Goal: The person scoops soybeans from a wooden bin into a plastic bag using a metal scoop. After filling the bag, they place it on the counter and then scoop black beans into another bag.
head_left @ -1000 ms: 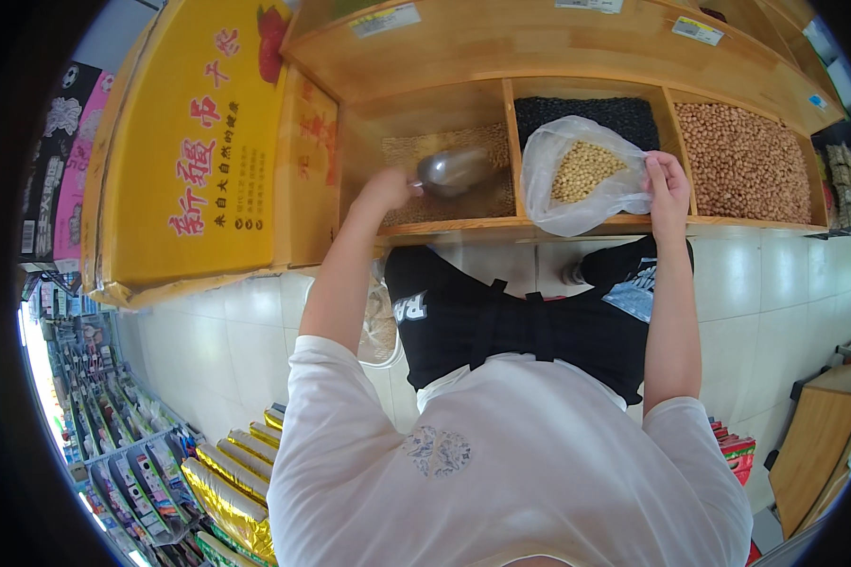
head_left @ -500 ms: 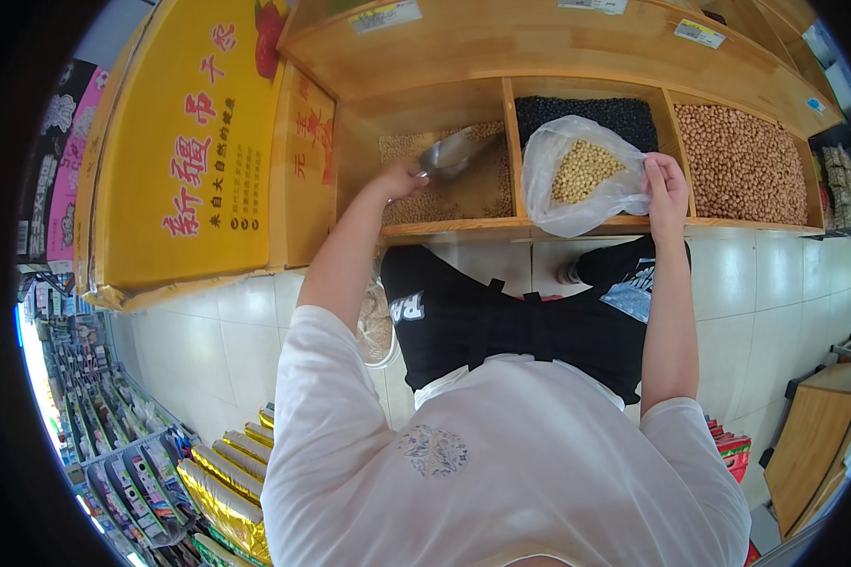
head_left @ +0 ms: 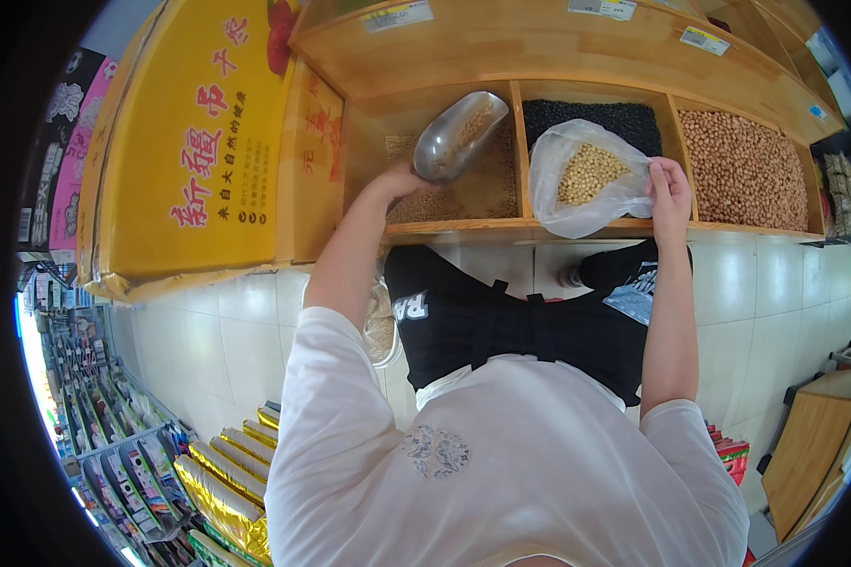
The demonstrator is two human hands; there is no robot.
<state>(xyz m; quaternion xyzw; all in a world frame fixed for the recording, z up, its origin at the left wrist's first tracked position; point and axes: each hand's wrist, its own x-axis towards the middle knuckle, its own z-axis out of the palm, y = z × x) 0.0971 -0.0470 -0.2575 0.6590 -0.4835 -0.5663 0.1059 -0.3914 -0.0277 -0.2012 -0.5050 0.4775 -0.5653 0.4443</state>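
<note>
My left hand (head_left: 403,180) is closed on the handle of a shiny metal scoop (head_left: 442,146), raised over the left compartment. Some small brown grains lie in the scoop's bowl. Beneath it, a low layer of similar grains (head_left: 454,206) covers part of the wooden floor. My right hand (head_left: 668,192) pinches the right edge of a clear plastic bag (head_left: 560,215). Its mouth gapes, and pale yellow soybeans (head_left: 591,174) show inside. The bag rests at the front of the middle compartment, hiding some of the black beans (head_left: 591,113) there.
Reddish-brown peanuts (head_left: 742,170) fill the right compartment. Wooden dividers (head_left: 681,156) separate the compartments, with a raised wooden shelf behind. A big yellow box (head_left: 194,142) stands at the left. Below, a white bucket (head_left: 382,331) sits on the tiled floor.
My left hand has lifted the scoop out of the grains and tipped its bowl up, so grains now show in it. My right hand still holds the bag in about the same place.
</note>
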